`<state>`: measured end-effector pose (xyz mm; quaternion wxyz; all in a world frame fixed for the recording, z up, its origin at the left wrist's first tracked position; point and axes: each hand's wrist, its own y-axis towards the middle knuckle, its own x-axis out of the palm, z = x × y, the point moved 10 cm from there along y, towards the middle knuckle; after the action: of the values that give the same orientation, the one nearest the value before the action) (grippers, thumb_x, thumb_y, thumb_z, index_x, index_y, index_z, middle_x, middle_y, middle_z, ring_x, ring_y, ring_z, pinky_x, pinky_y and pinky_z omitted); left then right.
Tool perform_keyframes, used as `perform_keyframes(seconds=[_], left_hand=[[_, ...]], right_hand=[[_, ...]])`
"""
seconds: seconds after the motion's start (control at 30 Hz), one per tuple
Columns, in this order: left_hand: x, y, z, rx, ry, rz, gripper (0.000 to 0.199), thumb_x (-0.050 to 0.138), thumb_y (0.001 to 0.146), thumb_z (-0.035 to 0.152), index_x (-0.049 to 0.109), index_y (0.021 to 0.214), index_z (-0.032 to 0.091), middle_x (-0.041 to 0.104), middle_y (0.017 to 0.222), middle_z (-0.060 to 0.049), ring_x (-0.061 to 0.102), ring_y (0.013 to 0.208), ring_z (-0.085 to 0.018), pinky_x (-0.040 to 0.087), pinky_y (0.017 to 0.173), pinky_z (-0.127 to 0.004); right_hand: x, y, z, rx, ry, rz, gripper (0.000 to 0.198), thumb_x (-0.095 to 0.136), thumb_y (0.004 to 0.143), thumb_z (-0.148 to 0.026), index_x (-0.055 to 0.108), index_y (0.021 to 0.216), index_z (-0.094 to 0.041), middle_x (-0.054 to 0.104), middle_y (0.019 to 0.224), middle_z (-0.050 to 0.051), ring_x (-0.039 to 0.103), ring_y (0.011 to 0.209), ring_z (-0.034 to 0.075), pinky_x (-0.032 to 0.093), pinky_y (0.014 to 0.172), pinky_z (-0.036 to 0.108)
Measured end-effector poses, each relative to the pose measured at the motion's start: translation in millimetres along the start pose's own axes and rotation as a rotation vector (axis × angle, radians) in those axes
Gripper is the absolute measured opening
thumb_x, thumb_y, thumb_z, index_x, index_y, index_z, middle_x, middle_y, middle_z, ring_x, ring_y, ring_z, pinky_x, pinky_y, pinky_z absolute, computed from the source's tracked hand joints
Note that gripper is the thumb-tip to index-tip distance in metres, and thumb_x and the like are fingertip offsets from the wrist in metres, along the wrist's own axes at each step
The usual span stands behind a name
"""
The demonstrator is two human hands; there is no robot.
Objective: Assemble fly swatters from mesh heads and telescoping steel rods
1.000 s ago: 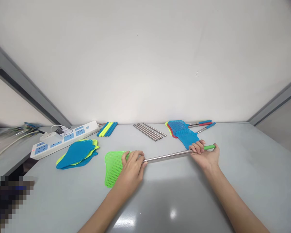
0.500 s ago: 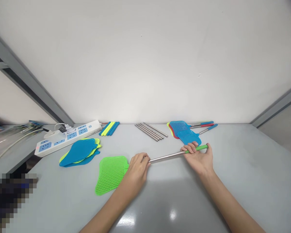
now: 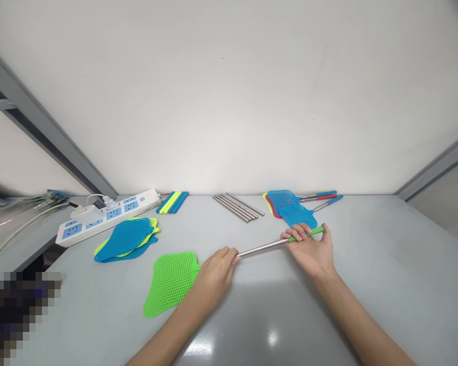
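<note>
A green fly swatter head point(image 3: 171, 282), flat and full of small holes, lies to the left of my left hand point(image 3: 217, 272). That hand is closed around the place where the head's neck and the steel rod point(image 3: 262, 247) meet, so the joint itself is hidden. At the rod's other end is a green handle grip point(image 3: 316, 231). My right hand point(image 3: 312, 251) has its fingers curled over this grip, palm turned up, with the thumb near its end. The rod slopes upward from left to right.
Several loose steel rods point(image 3: 238, 207) lie by the wall. Blue and yellow handle grips point(image 3: 172, 202) are left of them, near a white power strip point(image 3: 152, 197). Stacked blue and yellow swatter heads point(image 3: 125, 239) lie at left. Assembled fly swatters point(image 3: 297, 213) lie at back right.
The green swatter head has shifted left and toward me, with more of its neck showing. Both hands have moved only slightly, the right one a little to the left with the grip.
</note>
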<state>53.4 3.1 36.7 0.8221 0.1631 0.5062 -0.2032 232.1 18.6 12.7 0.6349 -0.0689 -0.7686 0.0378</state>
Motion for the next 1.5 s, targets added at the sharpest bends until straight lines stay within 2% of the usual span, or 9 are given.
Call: perform_keyframes(seconds=[0.17,0.4,0.7,1.1,1.33,1.5], left_hand=[[2,-2,5,0.018,0.065,-0.010,0.028,0.021,0.088,0.027,0.046,0.079,0.020,0.053,0.074,-0.001,0.051,0.069,-0.015,0.037,0.062,-0.026],[14,-8,12,0.030,0.178,-0.068,0.029,0.019,0.089,0.024,0.043,0.073,0.020,0.055,0.069,-0.001,0.053,0.064,-0.015,0.033,0.055,-0.025],[14,-11,6,-0.033,0.158,-0.125,0.028,0.019,0.088,0.022,0.043,0.072,0.020,0.057,0.069,0.000,0.055,0.064,-0.015,0.032,0.054,-0.024],[5,-12,7,-0.050,0.180,-0.107,0.027,0.022,0.086,0.020,0.041,0.068,0.020,0.057,0.064,0.001,0.055,0.060,-0.015,0.026,0.050,-0.025],[7,-14,5,-0.058,0.135,-0.104,0.027,0.021,0.087,0.021,0.039,0.067,0.020,0.055,0.061,0.003,0.053,0.057,-0.014,0.025,0.050,-0.024],[8,-13,5,-0.064,0.117,-0.117,0.029,0.020,0.087,0.021,0.039,0.066,0.020,0.054,0.059,0.003,0.051,0.055,-0.014,0.025,0.049,-0.024]], right_hand=[[2,-2,-3,-0.029,-0.011,-0.007,0.042,0.039,0.072,-0.048,0.013,0.055,-0.020,0.016,0.051,-0.007,0.023,0.044,0.010,0.034,0.047,0.026],[-23,-3,-6,-0.072,-0.012,0.163,0.045,0.032,0.070,-0.055,0.009,0.052,-0.020,0.005,0.047,-0.007,0.008,0.040,0.009,0.023,0.037,0.024],[-28,-8,-1,-0.101,0.030,0.234,0.045,0.034,0.069,-0.054,0.011,0.051,-0.020,0.002,0.047,-0.007,0.006,0.040,0.009,0.020,0.035,0.024],[-27,-8,2,-0.125,-0.062,0.159,0.045,0.027,0.071,-0.055,0.011,0.049,-0.020,0.008,0.041,-0.007,0.008,0.037,0.009,0.025,0.035,0.023],[-24,-14,8,-0.117,-0.006,0.228,0.046,0.035,0.067,-0.054,0.012,0.049,-0.020,0.004,0.043,-0.008,0.005,0.039,0.009,0.023,0.034,0.024],[-21,-17,14,-0.103,-0.008,0.213,0.047,0.038,0.065,-0.055,0.012,0.048,-0.020,0.004,0.043,-0.008,0.005,0.039,0.009,0.023,0.035,0.024]])
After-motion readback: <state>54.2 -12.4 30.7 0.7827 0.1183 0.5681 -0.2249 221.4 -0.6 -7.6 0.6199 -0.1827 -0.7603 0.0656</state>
